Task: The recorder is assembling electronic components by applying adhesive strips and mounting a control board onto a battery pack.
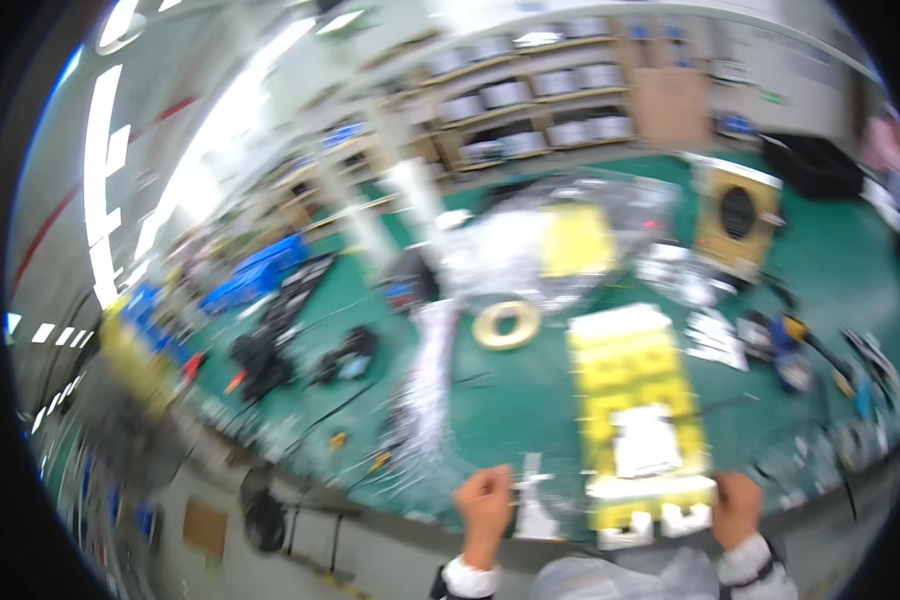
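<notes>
At the table's front edge my left hand (484,504) is closed, fingers curled together; whatever is in them is too blurred to make out. Just right of it lies a narrow white strip-like piece (537,515). A long yellow panel with white parts (597,415) lies in front of me, a white rectangle (647,442) on its lower half. My right hand (737,507) is curled beside the panel's near right corner, close against it. Motion blur hides whether it grips that corner.
A roll of cream tape (507,326) and a bundle of thin white strands (425,385) lie left of the panel. Clear plastic bags (500,250) are behind. A tan box-shaped unit with a black oval (738,215) stands back right; hand tools (870,365) lie far right.
</notes>
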`<act>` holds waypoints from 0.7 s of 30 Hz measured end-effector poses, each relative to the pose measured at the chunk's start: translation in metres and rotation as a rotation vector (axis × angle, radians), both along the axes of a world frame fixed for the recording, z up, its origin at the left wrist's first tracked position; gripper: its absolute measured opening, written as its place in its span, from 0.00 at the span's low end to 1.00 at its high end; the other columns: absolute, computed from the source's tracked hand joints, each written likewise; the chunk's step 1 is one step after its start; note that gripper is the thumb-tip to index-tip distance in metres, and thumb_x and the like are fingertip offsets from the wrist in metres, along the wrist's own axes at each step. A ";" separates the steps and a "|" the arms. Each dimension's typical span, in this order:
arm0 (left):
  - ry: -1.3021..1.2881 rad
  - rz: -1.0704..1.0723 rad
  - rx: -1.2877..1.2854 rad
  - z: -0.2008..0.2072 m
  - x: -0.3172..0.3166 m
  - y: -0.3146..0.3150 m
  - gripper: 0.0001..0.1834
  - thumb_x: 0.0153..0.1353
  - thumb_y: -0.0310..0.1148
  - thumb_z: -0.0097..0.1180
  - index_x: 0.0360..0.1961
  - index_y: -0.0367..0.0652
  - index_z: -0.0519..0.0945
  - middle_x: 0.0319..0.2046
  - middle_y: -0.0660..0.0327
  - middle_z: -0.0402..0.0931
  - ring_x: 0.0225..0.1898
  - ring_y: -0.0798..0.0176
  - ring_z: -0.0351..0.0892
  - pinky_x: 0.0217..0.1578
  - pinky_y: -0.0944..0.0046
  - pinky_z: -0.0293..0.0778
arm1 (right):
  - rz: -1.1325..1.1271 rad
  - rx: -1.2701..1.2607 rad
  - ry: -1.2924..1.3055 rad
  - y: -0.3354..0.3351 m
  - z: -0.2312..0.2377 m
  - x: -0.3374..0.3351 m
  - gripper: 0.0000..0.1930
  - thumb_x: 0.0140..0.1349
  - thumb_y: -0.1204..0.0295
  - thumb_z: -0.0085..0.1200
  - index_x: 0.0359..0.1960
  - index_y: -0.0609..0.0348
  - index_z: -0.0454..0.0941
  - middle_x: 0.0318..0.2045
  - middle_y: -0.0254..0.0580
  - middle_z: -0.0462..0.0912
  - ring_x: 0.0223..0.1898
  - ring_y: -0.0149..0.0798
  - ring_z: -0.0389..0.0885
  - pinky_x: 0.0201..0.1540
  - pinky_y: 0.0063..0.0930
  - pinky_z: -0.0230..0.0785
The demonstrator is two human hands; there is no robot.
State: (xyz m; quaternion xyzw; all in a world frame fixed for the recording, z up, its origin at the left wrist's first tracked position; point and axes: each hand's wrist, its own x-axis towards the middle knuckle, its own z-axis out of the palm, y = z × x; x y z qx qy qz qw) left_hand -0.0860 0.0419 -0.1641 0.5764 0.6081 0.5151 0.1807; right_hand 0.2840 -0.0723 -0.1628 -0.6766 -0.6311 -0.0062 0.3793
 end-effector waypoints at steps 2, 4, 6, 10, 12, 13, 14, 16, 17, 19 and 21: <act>-0.039 0.049 0.064 -0.004 -0.010 -0.001 0.17 0.67 0.31 0.62 0.20 0.38 0.77 0.15 0.63 0.73 0.19 0.71 0.66 0.22 0.64 0.62 | 0.030 0.009 0.014 0.009 0.013 -0.010 0.08 0.51 0.76 0.61 0.35 0.58 0.84 0.24 0.44 0.79 0.29 0.50 0.81 0.31 0.44 0.72; -0.060 0.033 0.033 -0.005 -0.017 0.004 0.18 0.69 0.31 0.60 0.20 0.38 0.77 0.16 0.63 0.74 0.20 0.72 0.68 0.23 0.66 0.63 | 0.031 0.014 -0.023 0.008 0.020 -0.010 0.07 0.53 0.76 0.61 0.35 0.57 0.84 0.24 0.43 0.79 0.28 0.48 0.81 0.31 0.42 0.73; -0.173 0.015 0.019 -0.007 -0.009 0.009 0.18 0.71 0.32 0.58 0.21 0.36 0.77 0.17 0.63 0.76 0.21 0.73 0.70 0.24 0.68 0.65 | 0.017 0.050 -0.037 0.006 0.019 -0.006 0.07 0.54 0.76 0.62 0.35 0.56 0.84 0.24 0.42 0.79 0.27 0.47 0.81 0.29 0.41 0.73; -0.157 -0.037 0.001 0.005 0.008 0.008 0.17 0.72 0.32 0.57 0.24 0.36 0.76 0.18 0.62 0.77 0.21 0.73 0.71 0.25 0.69 0.66 | -0.009 0.049 -0.032 -0.004 0.019 0.001 0.07 0.53 0.76 0.62 0.35 0.56 0.84 0.23 0.40 0.77 0.26 0.45 0.80 0.28 0.39 0.72; -0.143 -0.029 0.001 0.004 0.007 0.007 0.18 0.72 0.32 0.57 0.23 0.36 0.76 0.17 0.62 0.76 0.21 0.73 0.71 0.25 0.69 0.66 | -0.006 0.056 -0.032 -0.007 0.015 0.001 0.07 0.53 0.76 0.62 0.35 0.56 0.84 0.23 0.39 0.77 0.26 0.45 0.80 0.27 0.39 0.72; -0.124 -0.023 -0.005 0.005 0.007 0.005 0.18 0.72 0.33 0.57 0.23 0.36 0.76 0.17 0.62 0.76 0.21 0.73 0.71 0.25 0.69 0.66 | -0.003 0.062 -0.037 -0.008 0.014 0.002 0.07 0.53 0.76 0.62 0.35 0.56 0.84 0.23 0.39 0.76 0.26 0.45 0.80 0.27 0.39 0.72; -0.104 -0.017 -0.011 0.005 0.006 0.004 0.18 0.72 0.33 0.57 0.23 0.36 0.76 0.17 0.63 0.76 0.21 0.73 0.70 0.25 0.69 0.65 | 0.001 0.059 -0.031 -0.007 0.013 0.001 0.07 0.53 0.76 0.62 0.35 0.56 0.84 0.23 0.39 0.76 0.26 0.45 0.80 0.27 0.39 0.72; -0.091 -0.017 -0.009 0.005 0.002 0.003 0.18 0.72 0.33 0.57 0.23 0.36 0.76 0.17 0.63 0.76 0.20 0.73 0.70 0.24 0.69 0.65 | 0.013 0.062 -0.030 -0.009 0.014 -0.001 0.07 0.53 0.76 0.62 0.35 0.55 0.84 0.23 0.38 0.75 0.25 0.44 0.79 0.26 0.39 0.71; -0.085 -0.021 -0.003 0.005 0.001 0.001 0.19 0.72 0.33 0.57 0.23 0.36 0.76 0.17 0.63 0.76 0.20 0.73 0.70 0.24 0.69 0.65 | 0.021 0.051 -0.018 -0.010 0.014 0.000 0.07 0.53 0.76 0.62 0.35 0.55 0.84 0.23 0.38 0.75 0.25 0.44 0.79 0.26 0.39 0.71; -0.061 -0.009 -0.002 0.007 0.004 0.004 0.19 0.72 0.33 0.57 0.22 0.36 0.76 0.17 0.63 0.76 0.20 0.73 0.70 0.24 0.69 0.65 | 0.035 0.077 -0.023 -0.006 0.015 0.004 0.08 0.52 0.77 0.62 0.35 0.56 0.84 0.22 0.38 0.75 0.25 0.44 0.78 0.26 0.39 0.71; -0.058 -0.005 0.014 0.003 0.002 0.006 0.18 0.71 0.32 0.58 0.23 0.36 0.76 0.17 0.63 0.76 0.20 0.73 0.70 0.24 0.70 0.65 | 0.047 0.081 -0.013 -0.005 0.015 0.005 0.08 0.52 0.77 0.63 0.35 0.56 0.84 0.22 0.38 0.75 0.25 0.44 0.78 0.26 0.39 0.70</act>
